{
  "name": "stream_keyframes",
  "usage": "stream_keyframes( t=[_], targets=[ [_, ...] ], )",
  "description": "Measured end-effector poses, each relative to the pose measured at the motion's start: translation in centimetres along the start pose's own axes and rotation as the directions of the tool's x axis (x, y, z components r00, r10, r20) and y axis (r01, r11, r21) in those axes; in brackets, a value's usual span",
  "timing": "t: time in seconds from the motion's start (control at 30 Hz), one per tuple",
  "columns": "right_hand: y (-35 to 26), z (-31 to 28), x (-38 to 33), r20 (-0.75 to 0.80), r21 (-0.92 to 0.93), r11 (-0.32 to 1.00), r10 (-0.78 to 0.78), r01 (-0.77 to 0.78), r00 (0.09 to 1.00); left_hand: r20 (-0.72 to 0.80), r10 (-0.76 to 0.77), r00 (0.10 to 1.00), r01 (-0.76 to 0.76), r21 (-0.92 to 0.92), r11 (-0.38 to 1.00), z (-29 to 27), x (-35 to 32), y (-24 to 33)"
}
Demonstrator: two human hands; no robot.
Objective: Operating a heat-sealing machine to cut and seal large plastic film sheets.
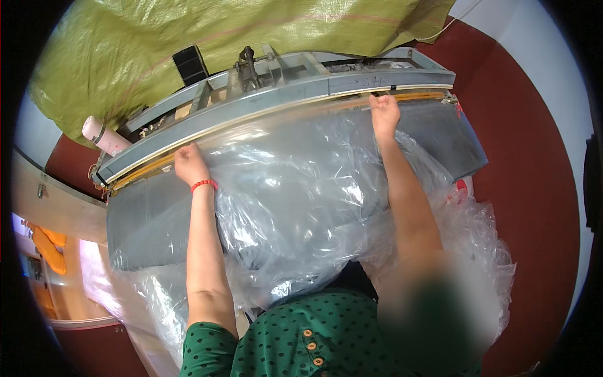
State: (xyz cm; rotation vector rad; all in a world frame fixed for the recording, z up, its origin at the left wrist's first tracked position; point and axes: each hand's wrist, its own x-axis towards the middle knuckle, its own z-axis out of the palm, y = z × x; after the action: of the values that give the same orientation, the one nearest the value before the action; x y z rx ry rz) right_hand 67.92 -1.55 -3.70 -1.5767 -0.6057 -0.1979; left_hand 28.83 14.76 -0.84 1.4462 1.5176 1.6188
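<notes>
A large sheet of clear plastic film [301, 182] lies crumpled over a grey slanted board [157, 217]. Its far edge reaches a long grey metal frame [276, 97]. My left hand [191, 163], below a red bead bracelet [204, 183], is closed at the film's far left corner. Farther right, my right hand [385, 115] is closed on the film's far right corner, close against the frame. Along the frame's near side, beside both hands, runs an orange-yellow strip [147, 168]. My fingertips are partly hidden, turned toward the frame.
Behind the frame hangs yellow-green woven sheeting [251, 28]. A pink bottle [105, 135] and a black phone-like slab [190, 65] rest at the frame's far side. More clear film [474, 251] bunches at my right. Orange things [50, 248] show at the left, past a pale panel.
</notes>
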Motion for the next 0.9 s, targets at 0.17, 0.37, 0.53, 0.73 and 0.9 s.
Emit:
stream_keyframes(
  t=[0.17,0.37,0.53,0.73,0.9],
  targets=[
    [-1.7,0.4,-0.3,0.058,0.145,0.986,0.073,-0.081,0.996,-0.190,-0.031,0.981,0.038,0.034,0.999,-0.9,3.3,-5.3],
    [-1.2,-1.0,0.1,0.111,0.342,0.924,0.143,-0.173,0.983,-0.204,-0.221,0.954,0.125,-0.399,0.908,-0.5,1.9,-2.9],
    [-1.2,-2.8,-0.7,0.156,0.128,0.991,-0.056,0.036,0.986,0.119,0.192,0.974,-0.223,0.386,0.895,-3.4,1.6,-2.3],
    [-1.7,-13.5,1.1,-0.136,-0.375,0.917,-0.198,0.135,0.971,0.677,0.120,0.726,0.045,-0.221,0.974,-4.4,-2.7,4.4],
    [-14.0,-10.0,-2.3,0.026,-0.215,0.867,-0.455,0.449,0.890,0.811,0.167,0.561,0.209,-0.334,0.919,-7.7,-5.2,11.9]
  ],
)
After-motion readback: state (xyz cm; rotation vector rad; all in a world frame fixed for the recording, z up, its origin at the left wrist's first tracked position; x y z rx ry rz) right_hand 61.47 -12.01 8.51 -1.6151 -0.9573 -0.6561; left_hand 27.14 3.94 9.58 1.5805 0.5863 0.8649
